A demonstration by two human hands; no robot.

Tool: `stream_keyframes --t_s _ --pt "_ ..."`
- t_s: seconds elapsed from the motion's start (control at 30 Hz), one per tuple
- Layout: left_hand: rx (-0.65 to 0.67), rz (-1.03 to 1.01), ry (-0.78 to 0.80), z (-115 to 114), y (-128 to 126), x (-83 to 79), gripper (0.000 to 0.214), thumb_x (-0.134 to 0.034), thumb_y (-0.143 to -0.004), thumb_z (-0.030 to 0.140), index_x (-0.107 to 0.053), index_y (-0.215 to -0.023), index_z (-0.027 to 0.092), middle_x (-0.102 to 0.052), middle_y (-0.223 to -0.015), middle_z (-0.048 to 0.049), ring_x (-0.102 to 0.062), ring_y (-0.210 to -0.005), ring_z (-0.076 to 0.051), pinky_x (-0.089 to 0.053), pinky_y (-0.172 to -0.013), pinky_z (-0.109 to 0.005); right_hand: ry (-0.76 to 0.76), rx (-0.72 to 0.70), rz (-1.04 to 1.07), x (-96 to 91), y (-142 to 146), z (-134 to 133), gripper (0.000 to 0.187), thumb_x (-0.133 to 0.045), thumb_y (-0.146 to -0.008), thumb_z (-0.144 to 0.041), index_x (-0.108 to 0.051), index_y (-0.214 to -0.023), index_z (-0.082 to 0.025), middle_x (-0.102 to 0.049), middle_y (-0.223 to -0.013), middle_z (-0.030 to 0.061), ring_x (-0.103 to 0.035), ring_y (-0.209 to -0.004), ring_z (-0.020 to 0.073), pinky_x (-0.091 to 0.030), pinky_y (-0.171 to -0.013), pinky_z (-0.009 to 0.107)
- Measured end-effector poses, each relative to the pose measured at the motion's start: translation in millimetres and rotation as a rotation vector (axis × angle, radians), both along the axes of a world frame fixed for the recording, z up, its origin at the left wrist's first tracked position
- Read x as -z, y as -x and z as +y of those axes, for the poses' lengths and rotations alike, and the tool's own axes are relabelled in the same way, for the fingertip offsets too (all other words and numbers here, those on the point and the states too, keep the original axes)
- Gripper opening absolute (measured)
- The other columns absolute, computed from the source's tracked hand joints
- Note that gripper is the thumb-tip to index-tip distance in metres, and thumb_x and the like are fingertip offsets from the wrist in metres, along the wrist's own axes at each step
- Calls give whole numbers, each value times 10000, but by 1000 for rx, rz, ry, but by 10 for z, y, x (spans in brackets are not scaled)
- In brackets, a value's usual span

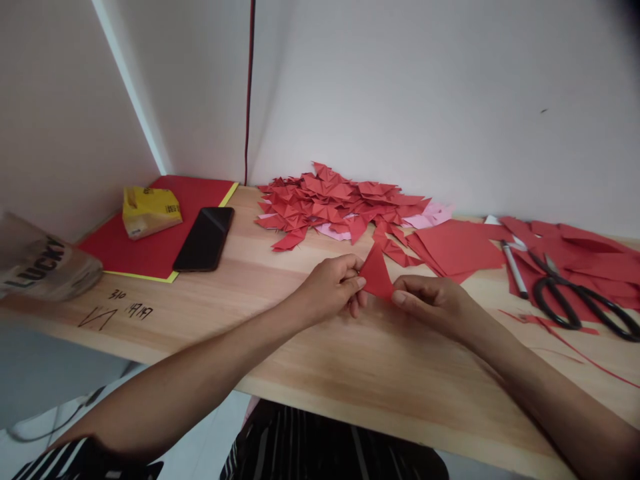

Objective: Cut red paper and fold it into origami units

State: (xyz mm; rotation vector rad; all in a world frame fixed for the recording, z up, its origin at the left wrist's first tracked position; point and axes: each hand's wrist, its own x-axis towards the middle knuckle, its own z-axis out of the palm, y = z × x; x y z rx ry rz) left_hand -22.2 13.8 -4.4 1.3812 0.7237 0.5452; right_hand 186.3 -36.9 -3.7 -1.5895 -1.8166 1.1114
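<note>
While both hands pinch it just above the surface (350, 373), left hand (330, 288) and right hand (433, 300) fingers closed on opposite corners, the red paper triangle (376, 275) looks light, thin and easily creased (best gripped at edges).

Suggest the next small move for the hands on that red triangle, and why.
Probably press the fold flat: both the left hand and right hand pinch the red paper triangle just above the table, and a pile of folded red pieces lies behind.
</note>
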Motion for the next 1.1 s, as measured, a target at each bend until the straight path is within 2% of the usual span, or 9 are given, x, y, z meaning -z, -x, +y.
stream_keyframes --t_s 0.13,0.2,0.4,0.57,0.63,0.83,0.97,1.1 --pt "121 77 -20 -43 8 -20 93 -426 -887 151 -518 -880 142 -548 -603 38 -485 -446 -61 -381 -477 -179 -38 11 94 16 0 26 305 -610 -822 -517 -628 -857 -215 -649 -805 32 -578 -699 170 -449 -612 284" --pt "169 120 -79 -74 17 -37 118 -420 -892 176 -531 -866 146 -533 -613 39 -461 -465 -61 -373 -496 -188 -33 -7 144 28 3 35 309 -588 -843 -516 -633 -901 -216 -668 -883 54 -608 -802 199 -484 -696 318" --pt "240 238 -334 -116 36 -129 202 -413 -868 136 -465 -675 160 -497 -629 38 -447 -564 -73 -352 -582 -204 -49 52 138 47 19 5 284 -598 -862 -487 -623 -848 -204 -616 -752 22 -537 -649 138 -428 -582 269" --pt "250 276 -402 -114 30 -164 189 -410 -857 129 -456 -677 164 -487 -634 33 -450 -596 -91 -334 -585 -211 -142 131 68 24 54 -44 224 -640 -837 -428 -616 -943 -231 -496 -621 -42 -430 -537 107 -343 -484 237" --pt "253 275 -415 -113 30 -159 188 -407 -860 133 -471 -685 161 -490 -639 30 -452 -602 -94 -331 -582 -211 -177 137 30 5 68 -55 199 -638 -838 -404 -623 -948 -239 -496 -607 -46 -421 -524 106 -334 -476 235" --pt "190 263 -424 -109 21 -123 214 -441 -864 168 -489 -656 154 -474 -620 36 -441 -597 -87 -323 -575 -207 -210 137 -30 -34 64 -59 195 -590 -873 -408 -635 -813 -229 -602 -695 -9 -486 -577 117 -379 -527 250" --pt "48 279 -419 -88 18 -79 188 -493 -858 233 -609 -739 144 -533 -662 23 -456 -633 -100 -331 -584 -215 -251 179 -70 -32 40 -65 235 -576 -878 -417 -615 -750 -224 -572 -646 -15 -485 -571 120 -373 -528 252" --pt "-59 267 -435 -78 23 -65 202 -495 -861 250 -597 -720 147 -546 -659 26 -453 -642 -101 -335 -605 -223 -267 176 -86 -36 42 -62 265 -565 -880 -412 -588 -699 -220 -544 -617 -19 -478 -564 120 -371 -532 252"
